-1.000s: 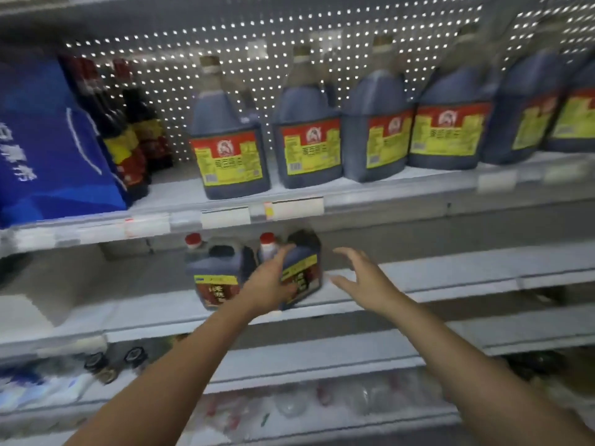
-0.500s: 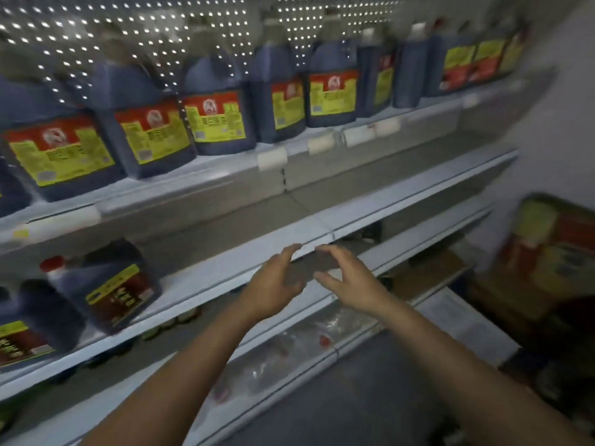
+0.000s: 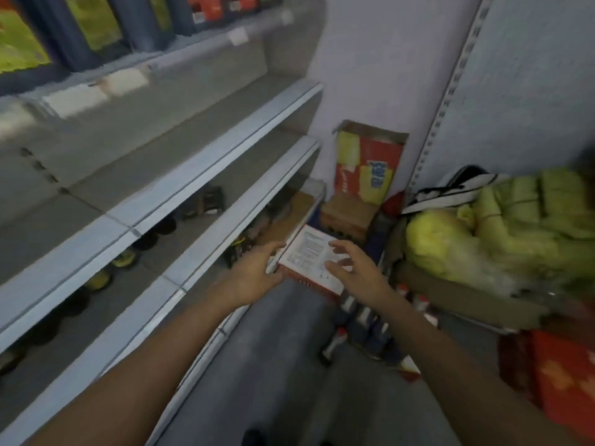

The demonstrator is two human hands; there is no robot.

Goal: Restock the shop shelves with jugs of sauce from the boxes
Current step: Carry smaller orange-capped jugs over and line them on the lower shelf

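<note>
— Both hands have swung away from the shelf row toward the corner since half a second ago; what do they meet now?

— The left hand rests by the near left corner of the open box, fingers loosely spread, gripping nothing. The right hand hovers over the box's white printed flap, fingers apart and relaxed — whether they touch it I cannot tell.

— And the jugs of sauce?

— Some show as red-capped tops in the box below the right forearm, blurred. More stand on the top shelf.

— The arms?

— Both reach forward and down, roughly parallel.

— The room around them?

— Grey floor, white shelves on the left, a red-and-yellow carton against the back wall, yellow-green bundles on the right.
</note>
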